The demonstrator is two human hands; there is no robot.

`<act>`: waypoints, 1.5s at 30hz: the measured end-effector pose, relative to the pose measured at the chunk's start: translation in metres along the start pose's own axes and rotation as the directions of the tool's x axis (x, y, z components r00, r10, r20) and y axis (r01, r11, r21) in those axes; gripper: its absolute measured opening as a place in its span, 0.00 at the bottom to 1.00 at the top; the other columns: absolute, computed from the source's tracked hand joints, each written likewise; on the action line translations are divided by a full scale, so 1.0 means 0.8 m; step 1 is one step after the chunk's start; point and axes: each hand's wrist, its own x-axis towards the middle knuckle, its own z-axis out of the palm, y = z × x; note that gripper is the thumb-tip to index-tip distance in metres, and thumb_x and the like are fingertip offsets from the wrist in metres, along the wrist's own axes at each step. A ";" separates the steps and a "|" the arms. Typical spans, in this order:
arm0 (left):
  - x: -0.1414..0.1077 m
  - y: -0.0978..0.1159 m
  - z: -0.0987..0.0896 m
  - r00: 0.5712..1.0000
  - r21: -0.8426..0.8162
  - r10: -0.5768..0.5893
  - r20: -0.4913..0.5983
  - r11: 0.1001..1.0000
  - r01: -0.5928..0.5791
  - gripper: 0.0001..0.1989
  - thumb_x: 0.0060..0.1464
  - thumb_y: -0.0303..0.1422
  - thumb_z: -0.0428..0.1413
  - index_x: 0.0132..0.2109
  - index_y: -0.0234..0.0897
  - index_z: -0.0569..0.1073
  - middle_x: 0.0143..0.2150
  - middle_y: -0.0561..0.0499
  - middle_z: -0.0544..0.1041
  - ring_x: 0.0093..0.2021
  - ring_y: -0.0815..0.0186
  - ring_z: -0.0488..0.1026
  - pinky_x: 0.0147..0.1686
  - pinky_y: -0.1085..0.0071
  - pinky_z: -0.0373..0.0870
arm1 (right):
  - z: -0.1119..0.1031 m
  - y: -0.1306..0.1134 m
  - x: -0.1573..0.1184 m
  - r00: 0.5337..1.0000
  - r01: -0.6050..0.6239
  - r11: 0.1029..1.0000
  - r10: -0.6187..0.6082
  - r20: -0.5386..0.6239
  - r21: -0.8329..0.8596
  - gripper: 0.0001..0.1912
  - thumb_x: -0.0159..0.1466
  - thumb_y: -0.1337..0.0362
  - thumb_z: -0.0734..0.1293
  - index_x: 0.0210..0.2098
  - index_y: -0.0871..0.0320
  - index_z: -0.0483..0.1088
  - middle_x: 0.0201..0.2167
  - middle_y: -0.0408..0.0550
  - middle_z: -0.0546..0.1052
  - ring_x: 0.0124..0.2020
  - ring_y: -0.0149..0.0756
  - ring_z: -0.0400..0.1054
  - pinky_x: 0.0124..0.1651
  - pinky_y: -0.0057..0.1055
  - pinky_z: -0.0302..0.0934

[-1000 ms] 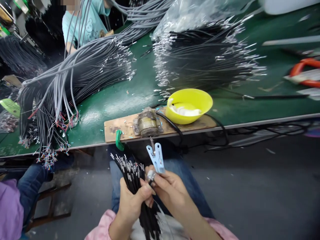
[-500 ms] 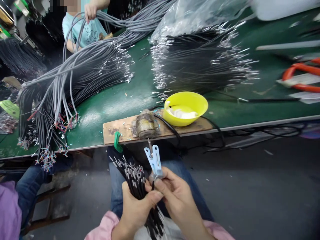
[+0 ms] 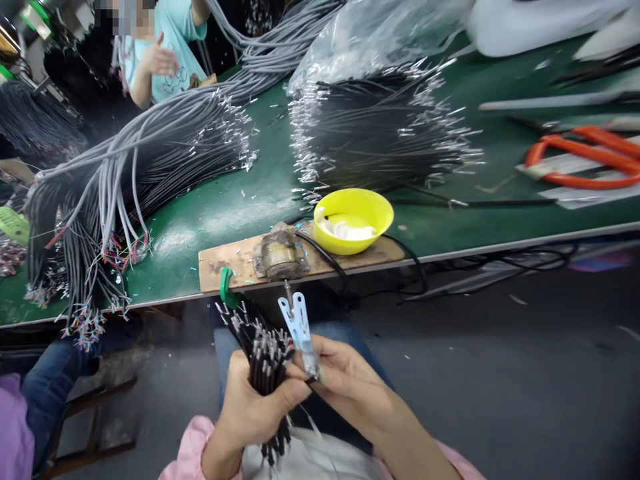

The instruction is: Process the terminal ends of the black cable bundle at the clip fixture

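My left hand (image 3: 253,400) is wrapped around a bundle of short black cables (image 3: 267,360). Their stripped, silvery ends point up and away from me, and the lower ends hang below my fist. My right hand (image 3: 343,377) is pinched at the lower end of a light blue clothespin (image 3: 299,323). Between both hands a single black cable (image 3: 313,381) shows a short dark piece, mostly hidden by the fingers. The clothespin sits on the thin shaft of a small grimy motor (image 3: 281,253), fixed to a wooden board (image 3: 220,265) at the table edge.
A yellow bowl (image 3: 353,223) with white material stands on the board, beside a green clamp (image 3: 227,287). Behind lie black cables (image 3: 370,133) and grey cables (image 3: 120,153) on the green table (image 3: 200,213). Orange-handled scissors (image 3: 575,157) lie right. A co-worker (image 3: 170,60) stands across.
My hands have shifted slightly, with the right fingers now closer in around the clothespin's lower end. The co-worker has released the grey cables with one hand. The view has moved a little to the right.
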 end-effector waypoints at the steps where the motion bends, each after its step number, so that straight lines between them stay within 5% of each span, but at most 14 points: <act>1: 0.000 0.000 0.002 1.000 0.000 0.007 0.002 1.000 -0.007 0.15 0.39 0.43 0.64 0.23 0.33 0.78 0.24 0.47 0.77 0.29 0.60 0.73 0.34 0.66 0.72 | 0.002 -0.001 0.000 0.999 -0.047 0.999 0.047 0.008 0.027 0.16 0.44 0.54 0.76 0.23 0.59 0.72 0.19 0.41 0.66 0.21 0.29 0.59 0.26 0.27 0.56; 6: -0.004 -0.012 0.010 0.997 -0.016 0.030 -0.072 0.999 -0.031 0.16 0.37 0.43 0.65 0.20 0.34 0.77 0.24 0.47 0.77 0.27 0.60 0.74 0.34 0.65 0.73 | -0.001 -0.007 0.006 0.988 -0.154 0.988 0.154 0.022 -0.013 0.15 0.40 0.57 0.76 0.17 0.61 0.70 0.16 0.40 0.64 0.18 0.27 0.56 0.23 0.25 0.52; 10: -0.007 -0.021 0.008 0.981 0.002 0.049 -0.186 0.999 -0.050 0.12 0.35 0.39 0.66 0.20 0.34 0.77 0.22 0.49 0.75 0.25 0.63 0.72 0.30 0.68 0.72 | -0.008 -0.023 0.021 0.987 0.002 0.982 -0.032 -0.157 -0.189 0.17 0.45 0.55 0.74 0.15 0.59 0.66 0.14 0.38 0.60 0.18 0.27 0.52 0.21 0.25 0.50; 14: -0.006 -0.019 0.006 0.963 0.022 0.088 -0.253 0.996 -0.085 0.11 0.33 0.38 0.67 0.20 0.35 0.77 0.21 0.50 0.75 0.23 0.65 0.71 0.26 0.70 0.72 | 0.003 -0.040 0.041 0.973 0.107 0.957 -0.157 -0.172 -0.270 0.22 0.49 0.45 0.70 0.16 0.59 0.66 0.15 0.40 0.64 0.19 0.28 0.55 0.23 0.27 0.53; 22: 0.008 -0.013 0.012 0.954 -0.021 0.095 -0.283 0.994 -0.106 0.11 0.32 0.41 0.67 0.20 0.40 0.76 0.22 0.52 0.77 0.25 0.63 0.73 0.29 0.68 0.74 | 0.024 -0.029 0.058 0.990 0.095 0.994 -0.088 -0.115 0.055 0.15 0.48 0.53 0.74 0.22 0.60 0.74 0.16 0.40 0.69 0.18 0.28 0.60 0.20 0.24 0.56; 28: 0.006 -0.017 0.010 0.970 -0.041 0.042 -0.241 0.998 -0.054 0.15 0.33 0.43 0.66 0.21 0.35 0.77 0.18 0.50 0.75 0.21 0.65 0.71 0.25 0.70 0.72 | 0.007 -0.008 0.068 0.994 -0.027 0.982 0.006 0.111 0.189 0.28 0.46 0.39 0.69 0.24 0.60 0.74 0.16 0.41 0.67 0.13 0.24 0.53 0.13 0.23 0.49; 37: 0.013 -0.012 0.013 0.976 0.007 0.001 -0.218 1.000 0.000 0.15 0.34 0.44 0.66 0.20 0.35 0.76 0.21 0.48 0.76 0.25 0.60 0.72 0.29 0.65 0.73 | 0.023 -0.016 0.060 0.995 0.055 0.989 -0.043 -0.088 0.138 0.23 0.46 0.45 0.73 0.19 0.59 0.67 0.14 0.36 0.62 0.11 0.22 0.47 0.10 0.22 0.44; 45: 0.010 0.001 0.014 0.979 0.082 -0.019 -0.202 0.996 0.036 0.13 0.35 0.44 0.65 0.19 0.42 0.75 0.19 0.53 0.74 0.22 0.63 0.71 0.26 0.68 0.73 | 0.007 -0.010 0.064 0.985 -0.076 0.985 0.098 -0.139 0.154 0.28 0.42 0.37 0.69 0.22 0.58 0.72 0.15 0.42 0.68 0.13 0.27 0.55 0.12 0.24 0.50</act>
